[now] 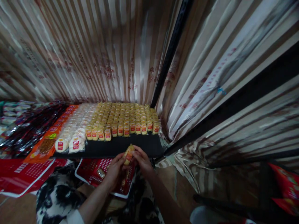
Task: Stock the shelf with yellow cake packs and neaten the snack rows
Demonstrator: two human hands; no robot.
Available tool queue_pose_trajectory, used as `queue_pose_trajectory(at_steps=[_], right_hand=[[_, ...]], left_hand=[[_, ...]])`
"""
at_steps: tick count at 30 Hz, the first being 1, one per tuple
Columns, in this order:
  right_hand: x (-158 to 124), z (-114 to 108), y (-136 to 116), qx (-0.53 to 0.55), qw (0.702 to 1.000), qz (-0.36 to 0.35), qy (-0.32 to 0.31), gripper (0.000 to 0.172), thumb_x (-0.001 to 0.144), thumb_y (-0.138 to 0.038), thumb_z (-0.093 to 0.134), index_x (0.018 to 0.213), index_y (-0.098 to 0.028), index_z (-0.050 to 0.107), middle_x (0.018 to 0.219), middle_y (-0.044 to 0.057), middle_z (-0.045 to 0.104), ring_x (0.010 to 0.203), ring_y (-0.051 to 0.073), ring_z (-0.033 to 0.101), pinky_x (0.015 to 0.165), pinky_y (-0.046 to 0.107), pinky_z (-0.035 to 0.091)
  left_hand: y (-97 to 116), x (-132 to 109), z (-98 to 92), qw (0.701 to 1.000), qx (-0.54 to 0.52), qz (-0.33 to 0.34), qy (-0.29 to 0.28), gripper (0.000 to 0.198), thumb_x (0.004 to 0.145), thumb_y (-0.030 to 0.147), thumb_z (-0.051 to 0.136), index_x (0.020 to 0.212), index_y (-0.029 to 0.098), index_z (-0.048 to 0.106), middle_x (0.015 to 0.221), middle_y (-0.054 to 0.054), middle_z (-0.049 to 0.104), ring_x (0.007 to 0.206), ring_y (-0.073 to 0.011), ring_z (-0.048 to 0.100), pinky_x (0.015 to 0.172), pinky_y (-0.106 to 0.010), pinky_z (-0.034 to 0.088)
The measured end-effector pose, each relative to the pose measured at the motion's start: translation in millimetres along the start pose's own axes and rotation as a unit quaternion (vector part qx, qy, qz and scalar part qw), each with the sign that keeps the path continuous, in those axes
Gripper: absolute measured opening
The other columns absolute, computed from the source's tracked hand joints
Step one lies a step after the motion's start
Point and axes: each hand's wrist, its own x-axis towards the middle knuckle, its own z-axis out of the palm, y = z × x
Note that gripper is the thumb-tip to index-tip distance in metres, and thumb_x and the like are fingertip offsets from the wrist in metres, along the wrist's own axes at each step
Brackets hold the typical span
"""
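Observation:
Both my hands hold one small yellow wrapped snack packet (128, 154) with a red label, just in front of the black shelf's (130, 146) front edge. My left hand (115, 170) grips its lower left side. My right hand (142, 159) pinches it from the right. On the shelf behind stand several rows of the same yellow packets (123, 117), their red labels facing me. Below my hands a red basket (98, 171) holds a few more packets.
White round packets (73, 137) fill the shelf's left part. Orange packets (49, 138) and dark glossy packets (25, 127) lie further left. Striped curtains (93, 56) hang behind and to the right, with a black pole (170, 53) between them. A red bag (287, 186) is at the far right.

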Motion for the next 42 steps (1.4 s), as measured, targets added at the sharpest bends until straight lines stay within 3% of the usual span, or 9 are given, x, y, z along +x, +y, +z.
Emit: queue_pose_trajectory(at_steps=[5, 8, 11, 20, 24, 29, 32, 35, 42], right_hand=[[6, -12, 3, 0.009, 0.999, -0.015, 0.028, 0.058, 0.060, -0.053, 0.072, 0.105, -0.020, 0.054, 0.075, -0.001, 0.064, 0.063, 0.015, 0.060, 0.061, 0.027, 0.047], [13, -21, 2, -0.011, 0.998, -0.044, 0.054, 0.053, 0.061, -0.047, 0.072, 0.103, -0.020, 0.054, 0.080, 0.001, 0.066, 0.070, 0.016, 0.062, 0.067, 0.028, 0.048], [19, -29, -4, -0.058, 0.993, -0.078, 0.061, 0.044, 0.063, -0.040, 0.069, 0.099, -0.020, 0.055, 0.082, 0.002, 0.067, 0.075, 0.016, 0.063, 0.070, 0.028, 0.049], [27, -49, -12, -0.244, 0.948, -0.173, 0.108, 0.035, 0.075, -0.029, 0.058, 0.109, -0.022, 0.058, 0.100, 0.003, 0.068, 0.065, 0.011, 0.060, 0.059, 0.024, 0.050], [34, -61, 3, -0.299, 0.901, -0.221, 0.223, 0.036, 0.085, -0.032, 0.046, 0.116, -0.019, 0.056, 0.109, 0.009, 0.064, 0.083, 0.017, 0.063, 0.072, 0.030, 0.053], [42, -68, 15, -0.389, 0.841, -0.303, 0.222, 0.037, 0.088, -0.022, 0.034, 0.114, -0.016, 0.058, 0.115, 0.013, 0.060, 0.109, 0.021, 0.056, 0.096, 0.040, 0.044], [46, -66, 14, -0.375, 0.827, -0.325, 0.264, 0.038, 0.089, -0.021, 0.030, 0.117, -0.012, 0.055, 0.117, 0.016, 0.058, 0.113, 0.021, 0.052, 0.096, 0.042, 0.043], [47, -65, 12, -0.352, 0.818, -0.333, 0.310, 0.037, 0.090, -0.023, 0.030, 0.116, -0.012, 0.053, 0.115, 0.016, 0.057, 0.111, 0.022, 0.053, 0.095, 0.043, 0.044], [48, -76, 9, -0.378, 0.798, -0.365, 0.294, 0.038, 0.092, -0.023, 0.029, 0.120, -0.014, 0.052, 0.121, 0.015, 0.055, 0.118, 0.022, 0.049, 0.098, 0.044, 0.042]], left_hand=[[1, 14, 9.4, 0.993, 0.114, 0.010, -0.021, 0.042, 0.069, 0.042, 0.059, 0.101, 0.015, 0.060, 0.096, -0.008, 0.068, 0.084, -0.0194, 0.062, 0.070, -0.029, 0.049], [1, 30, 7.7, 0.946, 0.312, 0.084, -0.009, 0.038, 0.070, 0.039, 0.056, 0.098, 0.015, 0.065, 0.088, -0.006, 0.066, 0.082, -0.0194, 0.060, 0.073, -0.029, 0.046], [5, 46, 8.2, 0.907, 0.401, 0.125, -0.006, 0.032, 0.065, 0.037, 0.061, 0.088, 0.016, 0.070, 0.074, -0.003, 0.061, 0.075, -0.0192, 0.057, 0.074, -0.030, 0.044], [10, 76, 40.6, 0.883, 0.416, 0.216, -0.012, 0.027, 0.069, 0.031, 0.061, 0.093, 0.017, 0.062, 0.084, -0.002, 0.060, 0.070, -0.0140, 0.057, 0.069, -0.027, 0.047], [12, 91, 55.6, 0.888, 0.398, 0.228, 0.033, 0.019, 0.074, 0.028, 0.057, 0.089, 0.017, 0.056, 0.081, -0.001, 0.059, 0.065, -0.0121, 0.058, 0.065, -0.026, 0.048], [26, 107, 72.8, 0.884, 0.382, 0.258, 0.078, 0.027, 0.081, 0.030, 0.052, 0.103, 0.014, 0.051, 0.089, -0.004, 0.058, 0.065, -0.0128, 0.060, 0.058, -0.026, 0.049], [29, 114, 86.5, 0.876, 0.392, 0.275, 0.060, 0.026, 0.082, 0.028, 0.051, 0.105, 0.015, 0.051, 0.085, -0.003, 0.058, 0.063, -0.0121, 0.060, 0.054, -0.024, 0.049], [25, 121, 101.8, 0.860, 0.417, 0.290, 0.047, 0.024, 0.080, 0.022, 0.055, 0.103, 0.016, 0.053, 0.082, -0.002, 0.059, 0.067, -0.0126, 0.060, 0.061, -0.025, 0.050], [19, 125, 131.2, 0.826, 0.466, 0.309, 0.067, 0.024, 0.078, 0.012, 0.054, 0.102, 0.014, 0.058, 0.100, -0.008, 0.059, 0.088, -0.0175, 0.059, 0.082, -0.033, 0.047]])
